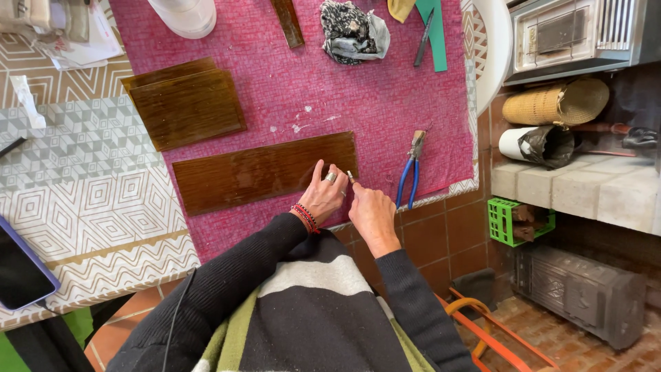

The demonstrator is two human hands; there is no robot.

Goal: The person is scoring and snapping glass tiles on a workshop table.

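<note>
A long amber-brown glass strip (255, 172) lies on a magenta cloth (365, 89). My left hand (322, 194), with a ring and red bead bracelets, presses flat on the strip's right end. My right hand (368, 207) is closed around a small metal-tipped tool (350, 177), its tip at the strip's right edge beside my left fingers. Blue-handled pliers (412, 172) lie just right of my hands. A stack of amber glass panes (184, 107) rests further up on the left.
A patterned tablecloth (89, 200) covers the table, with a phone (21, 269) at its left edge. At the far side lie a crumpled rag (352, 31), a white container (186, 15) and green paper (435, 34). To the right are a green crate (509, 220) and a concrete shelf (578, 189).
</note>
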